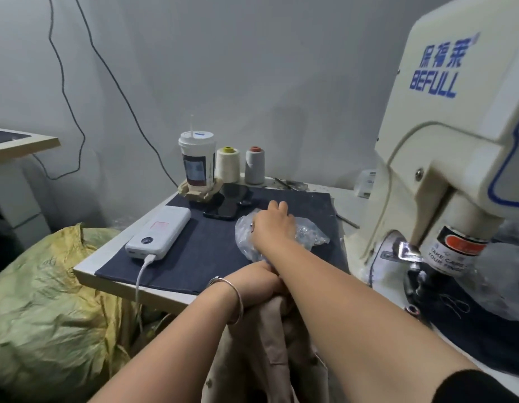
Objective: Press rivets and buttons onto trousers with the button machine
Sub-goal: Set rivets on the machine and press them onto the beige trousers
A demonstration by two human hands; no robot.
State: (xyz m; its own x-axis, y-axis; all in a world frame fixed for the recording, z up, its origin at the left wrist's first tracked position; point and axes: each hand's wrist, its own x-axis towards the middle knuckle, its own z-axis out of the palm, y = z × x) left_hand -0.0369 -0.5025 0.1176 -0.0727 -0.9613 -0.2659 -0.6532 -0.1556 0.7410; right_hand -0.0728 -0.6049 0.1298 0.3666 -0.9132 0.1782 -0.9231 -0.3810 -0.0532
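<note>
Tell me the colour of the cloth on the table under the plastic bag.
Dark navy blue cloth, plain, seen in the head view.

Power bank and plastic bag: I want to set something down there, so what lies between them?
In the head view, only bare dark cloth mat lies between the power bank and the plastic bag.
</note>
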